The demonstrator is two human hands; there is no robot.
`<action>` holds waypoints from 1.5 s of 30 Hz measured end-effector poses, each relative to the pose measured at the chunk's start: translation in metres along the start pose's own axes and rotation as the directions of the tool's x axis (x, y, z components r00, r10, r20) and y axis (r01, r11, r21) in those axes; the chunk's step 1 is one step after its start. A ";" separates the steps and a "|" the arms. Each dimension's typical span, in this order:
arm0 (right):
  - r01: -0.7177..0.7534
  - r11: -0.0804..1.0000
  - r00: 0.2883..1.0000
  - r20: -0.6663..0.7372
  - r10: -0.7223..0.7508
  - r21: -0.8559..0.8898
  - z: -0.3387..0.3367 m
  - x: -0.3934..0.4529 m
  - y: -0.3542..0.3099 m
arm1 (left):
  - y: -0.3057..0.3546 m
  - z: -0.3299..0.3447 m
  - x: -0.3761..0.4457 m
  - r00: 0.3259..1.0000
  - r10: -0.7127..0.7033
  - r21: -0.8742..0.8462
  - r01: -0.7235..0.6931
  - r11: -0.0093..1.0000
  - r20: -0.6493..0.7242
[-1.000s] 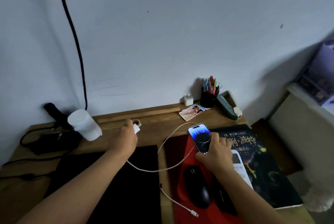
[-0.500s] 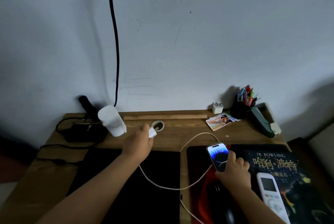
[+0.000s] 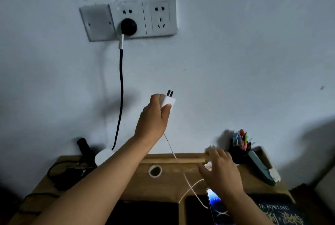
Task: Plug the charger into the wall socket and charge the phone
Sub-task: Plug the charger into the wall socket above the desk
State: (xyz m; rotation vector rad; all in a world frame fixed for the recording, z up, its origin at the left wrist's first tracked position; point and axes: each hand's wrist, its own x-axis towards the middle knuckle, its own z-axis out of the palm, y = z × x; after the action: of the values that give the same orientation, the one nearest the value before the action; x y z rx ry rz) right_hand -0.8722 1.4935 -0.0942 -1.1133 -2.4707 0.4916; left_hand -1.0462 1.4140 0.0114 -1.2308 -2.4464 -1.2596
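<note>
My left hand (image 3: 153, 118) is raised in front of the wall and grips a white charger (image 3: 167, 100), its two dark prongs pointing up toward the wall. A white cable (image 3: 188, 183) hangs from it down to the desk. The wall socket panel (image 3: 160, 19) sits well above the charger, and its right outlet is free. My right hand (image 3: 220, 171) hovers above the desk with fingers spread, holding nothing. The phone (image 3: 216, 206) lies below it with its screen lit, partly hidden by my right forearm.
A black plug (image 3: 128, 26) fills the middle outlet, its black cord (image 3: 120, 97) dropping to the wooden desk (image 3: 172, 181). A pen pot (image 3: 240, 149), a stapler (image 3: 261, 168), a white lamp (image 3: 102, 157), a tape ring (image 3: 155, 171) and a dark book (image 3: 279, 212) stand around.
My left hand lifted the charger from the desk up toward the wall. My right hand let go of the phone and moved up. The view tilted up, revealing the sockets.
</note>
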 end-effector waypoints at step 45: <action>0.051 0.998 0.987 -0.152 -0.046 0.029 -0.035 0.011 0.000 | 0.113 -0.085 0.176 0.978 -0.208 -0.677 0.160 0.719 0.010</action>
State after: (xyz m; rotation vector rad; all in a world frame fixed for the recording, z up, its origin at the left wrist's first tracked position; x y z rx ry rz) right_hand -0.8622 1.5077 -0.0618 -1.0355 -2.3438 0.4159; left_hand -1.1018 1.4956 0.2149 -1.0312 -2.1467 -2.3534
